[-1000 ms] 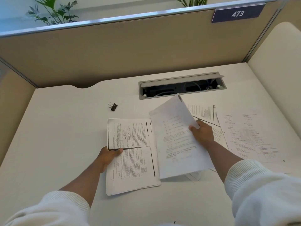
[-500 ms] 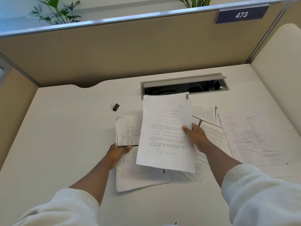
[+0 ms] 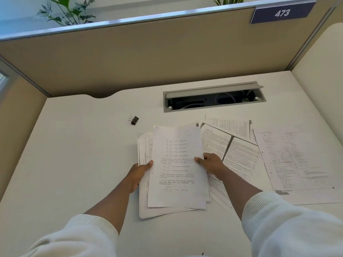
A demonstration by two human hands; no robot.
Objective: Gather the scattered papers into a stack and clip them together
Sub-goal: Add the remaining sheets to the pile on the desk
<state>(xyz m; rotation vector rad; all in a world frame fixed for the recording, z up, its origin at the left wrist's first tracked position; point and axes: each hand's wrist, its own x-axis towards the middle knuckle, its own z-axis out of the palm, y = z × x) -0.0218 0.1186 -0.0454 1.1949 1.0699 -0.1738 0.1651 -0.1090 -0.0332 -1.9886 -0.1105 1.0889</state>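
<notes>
CHANGE: top sheet (image 3: 178,164) now lies on the stack (image 3: 143,206), no longer right of it | HANDS: left hand (image 3: 138,174) grips stack's left edge, right hand (image 3: 211,164) pinches sheet's right edge | LEFT: loose papers (image 3: 289,160) on the right, binder clip (image 3: 134,120) far-left, untouched

We count two hands: left hand (image 3: 138,173) and right hand (image 3: 211,164). One gathered stack (image 3: 174,173) of papers; sheet count in it we cannot tell. Three loose papers lie right of it: one two-column sheet (image 3: 239,158), one sheet (image 3: 232,127) behind that, one faint sheet (image 3: 293,160) far right. One binder clip (image 3: 134,120). One cable tray (image 3: 213,98). One number plate (image 3: 282,13). Two plants: one (image 3: 68,13), another (image 3: 227,0). Two white sleeves.
</notes>
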